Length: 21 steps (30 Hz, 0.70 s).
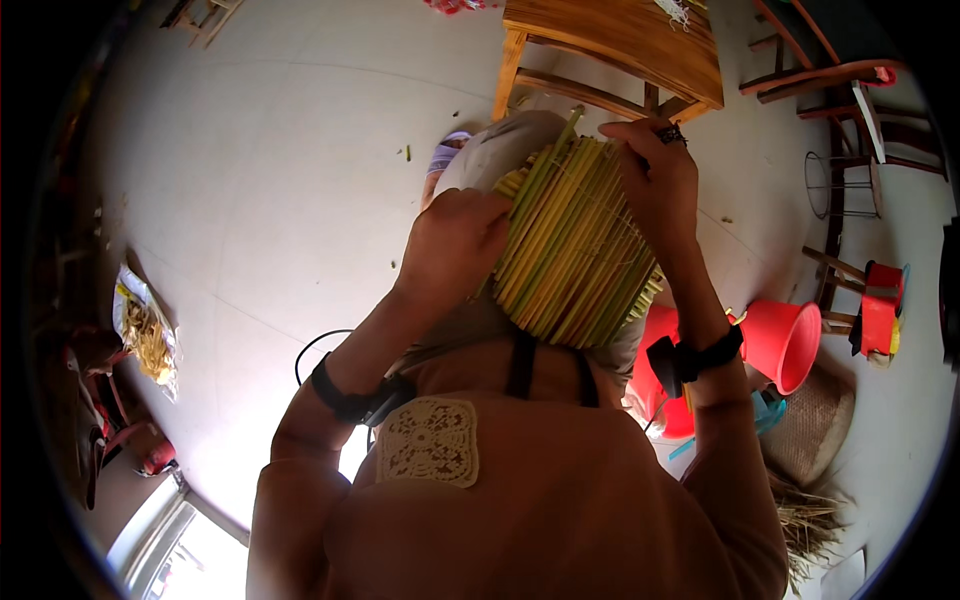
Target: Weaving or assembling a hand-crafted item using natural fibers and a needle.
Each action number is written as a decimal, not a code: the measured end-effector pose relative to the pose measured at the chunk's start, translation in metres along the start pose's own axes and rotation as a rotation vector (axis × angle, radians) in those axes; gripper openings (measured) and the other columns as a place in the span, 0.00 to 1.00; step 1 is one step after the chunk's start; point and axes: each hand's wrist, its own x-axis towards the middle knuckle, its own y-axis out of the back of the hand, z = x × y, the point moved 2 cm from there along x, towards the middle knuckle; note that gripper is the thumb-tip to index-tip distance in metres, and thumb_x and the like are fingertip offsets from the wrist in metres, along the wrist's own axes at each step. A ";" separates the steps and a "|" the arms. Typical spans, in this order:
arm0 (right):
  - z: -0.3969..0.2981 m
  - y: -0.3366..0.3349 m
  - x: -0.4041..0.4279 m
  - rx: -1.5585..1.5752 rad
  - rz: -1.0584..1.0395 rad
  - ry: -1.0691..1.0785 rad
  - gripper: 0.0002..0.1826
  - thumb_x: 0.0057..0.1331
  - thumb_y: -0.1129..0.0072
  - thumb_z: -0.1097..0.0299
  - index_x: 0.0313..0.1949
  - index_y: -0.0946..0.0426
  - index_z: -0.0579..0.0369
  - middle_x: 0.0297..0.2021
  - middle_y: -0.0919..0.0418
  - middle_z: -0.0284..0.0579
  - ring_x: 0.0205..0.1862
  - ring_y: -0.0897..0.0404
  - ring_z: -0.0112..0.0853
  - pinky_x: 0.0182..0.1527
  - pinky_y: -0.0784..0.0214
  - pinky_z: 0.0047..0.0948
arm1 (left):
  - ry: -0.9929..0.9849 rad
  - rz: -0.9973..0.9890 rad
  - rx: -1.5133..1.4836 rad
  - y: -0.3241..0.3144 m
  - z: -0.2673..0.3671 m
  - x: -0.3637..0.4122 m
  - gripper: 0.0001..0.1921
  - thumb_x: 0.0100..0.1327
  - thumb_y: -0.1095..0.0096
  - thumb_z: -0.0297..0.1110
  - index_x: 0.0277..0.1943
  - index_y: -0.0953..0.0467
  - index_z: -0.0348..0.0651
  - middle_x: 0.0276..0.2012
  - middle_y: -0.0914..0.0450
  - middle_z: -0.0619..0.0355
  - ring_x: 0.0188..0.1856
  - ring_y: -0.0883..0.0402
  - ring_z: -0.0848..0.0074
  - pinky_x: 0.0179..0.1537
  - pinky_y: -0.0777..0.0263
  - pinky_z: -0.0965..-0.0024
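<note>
A mat of green and yellow plant stalks (574, 251), laid side by side and bound with thin pale threads, rests on my lap. One thicker green stalk (553, 154) lies along its left edge, its tip sticking out past the far end. My left hand (461, 236) is closed around this stalk at the mat's left side; its fingertips are partly hidden. At the far right corner is my right hand (660, 176), fingers curled and the thumb near the index finger. Whether a thread is between them is too small to tell. Black bands are on both wrists.
Just beyond my knees stands a wooden stool (615, 34) with white threads (675, 11) on top. Red buckets (780, 345) and a woven basket (810, 427) are on my right, with dry stalks (806, 521) behind. A plastic bag of straw (146, 330) lies on the floor at left.
</note>
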 end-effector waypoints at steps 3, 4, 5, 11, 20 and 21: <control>-0.010 -0.001 -0.015 -0.070 -0.003 0.107 0.19 0.57 0.41 0.80 0.47 0.18 0.45 0.37 0.20 0.46 0.35 0.20 0.44 0.37 0.26 0.41 | 0.003 -0.016 0.003 0.000 0.000 0.001 0.09 0.60 0.37 0.28 0.43 0.19 0.40 0.30 0.19 0.54 0.33 0.21 0.66 0.37 0.25 0.64; -0.018 -0.003 -0.022 -0.108 -0.105 0.169 0.21 0.55 0.41 0.80 0.48 0.18 0.45 0.36 0.21 0.46 0.35 0.20 0.43 0.37 0.26 0.41 | 0.003 -0.015 0.001 -0.001 -0.001 0.001 0.09 0.60 0.37 0.28 0.43 0.19 0.40 0.30 0.19 0.54 0.33 0.21 0.66 0.37 0.25 0.64; -0.024 -0.006 -0.027 -0.144 -0.208 0.230 0.24 0.53 0.40 0.81 0.49 0.19 0.45 0.36 0.21 0.47 0.35 0.20 0.43 0.36 0.25 0.41 | 0.007 -0.010 -0.009 -0.001 -0.001 0.000 0.09 0.60 0.37 0.28 0.43 0.19 0.40 0.30 0.19 0.54 0.32 0.21 0.66 0.37 0.25 0.64; -0.036 -0.020 -0.035 -0.340 -0.330 0.345 0.26 0.58 0.42 0.72 0.56 0.22 0.36 0.26 0.24 0.43 0.27 0.21 0.41 0.31 0.27 0.41 | 0.007 -0.003 -0.031 -0.002 -0.002 0.000 0.08 0.59 0.37 0.27 0.43 0.19 0.40 0.30 0.19 0.55 0.32 0.21 0.66 0.37 0.25 0.65; -0.033 -0.027 -0.037 -0.420 -0.344 0.364 0.27 0.59 0.43 0.69 0.59 0.23 0.30 0.19 0.27 0.42 0.21 0.23 0.40 0.27 0.28 0.40 | 0.078 -0.018 -0.082 -0.002 -0.005 0.001 0.08 0.60 0.37 0.27 0.42 0.19 0.39 0.31 0.19 0.55 0.32 0.21 0.71 0.36 0.25 0.68; -0.032 -0.028 -0.038 -0.428 -0.364 0.350 0.25 0.62 0.46 0.67 0.59 0.24 0.29 0.19 0.27 0.42 0.23 0.21 0.40 0.29 0.27 0.41 | 0.120 -0.027 -0.118 -0.002 -0.007 0.001 0.07 0.61 0.37 0.27 0.42 0.20 0.39 0.32 0.18 0.56 0.34 0.20 0.74 0.37 0.24 0.69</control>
